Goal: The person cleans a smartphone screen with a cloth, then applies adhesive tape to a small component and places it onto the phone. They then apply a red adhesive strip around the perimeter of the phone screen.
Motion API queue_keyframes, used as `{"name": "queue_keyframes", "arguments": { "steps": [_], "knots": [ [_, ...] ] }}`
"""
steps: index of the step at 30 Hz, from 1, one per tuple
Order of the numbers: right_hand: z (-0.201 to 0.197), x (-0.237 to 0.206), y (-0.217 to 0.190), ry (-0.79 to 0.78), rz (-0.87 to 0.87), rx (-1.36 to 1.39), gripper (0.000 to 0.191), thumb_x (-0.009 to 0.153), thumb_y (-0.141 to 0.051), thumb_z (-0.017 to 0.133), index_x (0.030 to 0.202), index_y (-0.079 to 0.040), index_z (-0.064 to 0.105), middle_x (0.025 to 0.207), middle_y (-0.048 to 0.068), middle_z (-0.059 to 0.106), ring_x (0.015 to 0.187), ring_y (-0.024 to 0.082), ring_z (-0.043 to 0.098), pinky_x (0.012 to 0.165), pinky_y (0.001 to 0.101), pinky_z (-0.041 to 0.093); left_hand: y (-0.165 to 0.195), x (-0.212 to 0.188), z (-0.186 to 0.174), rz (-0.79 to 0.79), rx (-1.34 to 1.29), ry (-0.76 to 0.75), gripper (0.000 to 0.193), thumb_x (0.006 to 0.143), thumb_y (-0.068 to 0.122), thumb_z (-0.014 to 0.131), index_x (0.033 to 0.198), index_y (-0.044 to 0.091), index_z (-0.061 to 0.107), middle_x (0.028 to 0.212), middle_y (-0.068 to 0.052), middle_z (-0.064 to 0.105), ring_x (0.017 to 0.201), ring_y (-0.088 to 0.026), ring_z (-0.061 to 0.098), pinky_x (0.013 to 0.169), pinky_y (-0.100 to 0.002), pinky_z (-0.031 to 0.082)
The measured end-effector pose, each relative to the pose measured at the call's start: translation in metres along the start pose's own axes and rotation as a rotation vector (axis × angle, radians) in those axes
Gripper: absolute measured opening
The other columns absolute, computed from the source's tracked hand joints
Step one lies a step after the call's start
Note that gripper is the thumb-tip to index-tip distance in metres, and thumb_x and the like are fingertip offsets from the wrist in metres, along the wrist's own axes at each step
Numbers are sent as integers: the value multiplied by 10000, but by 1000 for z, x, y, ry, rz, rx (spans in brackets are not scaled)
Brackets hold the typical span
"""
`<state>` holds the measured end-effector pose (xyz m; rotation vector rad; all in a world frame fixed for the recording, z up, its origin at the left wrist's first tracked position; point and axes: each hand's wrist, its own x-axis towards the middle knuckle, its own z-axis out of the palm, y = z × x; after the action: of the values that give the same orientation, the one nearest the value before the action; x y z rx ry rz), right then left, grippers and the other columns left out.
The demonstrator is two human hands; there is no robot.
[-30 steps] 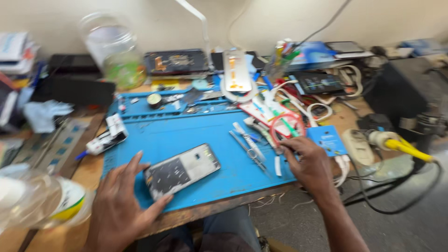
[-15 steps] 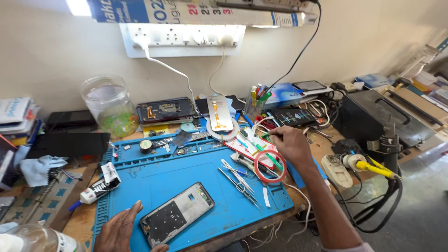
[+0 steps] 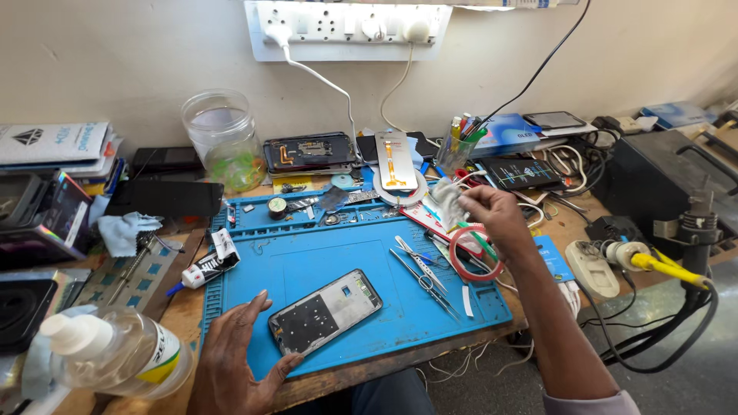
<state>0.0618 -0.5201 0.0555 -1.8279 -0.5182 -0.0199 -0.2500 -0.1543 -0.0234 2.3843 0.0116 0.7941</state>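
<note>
An opened phone frame (image 3: 325, 311) lies slanted on the blue work mat (image 3: 323, 257). My left hand (image 3: 234, 357) rests on the mat beside the phone's lower end, fingers spread, thumb near its edge. My right hand (image 3: 492, 215) is raised over the mat's right side, pinching a small crumpled white piece (image 3: 447, 201). A red tape ring (image 3: 475, 253) lies under that hand. Tweezers (image 3: 419, 270) lie on the mat between the phone and the tape ring.
A clear squeeze bottle (image 3: 115, 355) stands at the near left, a glue tube (image 3: 207, 265) at the mat's left edge. A plastic jar (image 3: 223, 138), phone parts, a pen cup (image 3: 455, 150) and cables crowd the back. A yellow-tipped tool (image 3: 653, 261) sits right.
The view has lowered and steadied. My right hand lifted from the tape ring area holding the white piece. My left hand moved further onto the mat beside the phone.
</note>
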Motion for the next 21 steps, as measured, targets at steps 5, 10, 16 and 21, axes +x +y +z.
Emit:
{"name": "queue_keyframes", "arguments": {
  "steps": [5, 10, 16, 21],
  "knots": [
    [-1, -22, -11, 41, 76, 534, 128, 938, -134, 699, 975, -13, 683, 777, 17, 662, 656, 96, 601, 613, 267, 499, 26, 26, 6, 282, -93, 94, 561, 746, 327, 857, 1243, 142, 674, 1182, -107, 712, 1143, -294, 672, 989, -459, 531],
    [57, -96, -55, -205, 107, 326, 154, 903, -108, 722, 948, 40, 717, 764, 60, 706, 673, 113, 630, 624, 268, 515, 104, 23, 13, 200, -407, 4, 431, 843, 128, 789, 1268, 94, 726, 1339, -196, 662, 1196, -320, 677, 930, -417, 575],
    [106, -155, -75, -284, -25, 215, 476, 860, -75, 741, 1308, -10, 592, 1040, 69, 739, 845, 151, 706, 776, 311, 583, 125, 43, 8, -150, -814, -18, 182, 934, 94, 756, 1091, 3, 762, 1011, -117, 764, 866, -170, 778, 716, -291, 650],
    [144, -161, -71, -329, -536, -47, 335, 779, -176, 868, 1103, -120, 803, 1088, 79, 782, 1048, 177, 762, 907, 311, 610, 117, 1, -26, -478, -1213, -149, 246, 998, 89, 746, 1157, -23, 596, 953, -138, 711, 810, -173, 687, 714, -293, 565]
  ]
}}
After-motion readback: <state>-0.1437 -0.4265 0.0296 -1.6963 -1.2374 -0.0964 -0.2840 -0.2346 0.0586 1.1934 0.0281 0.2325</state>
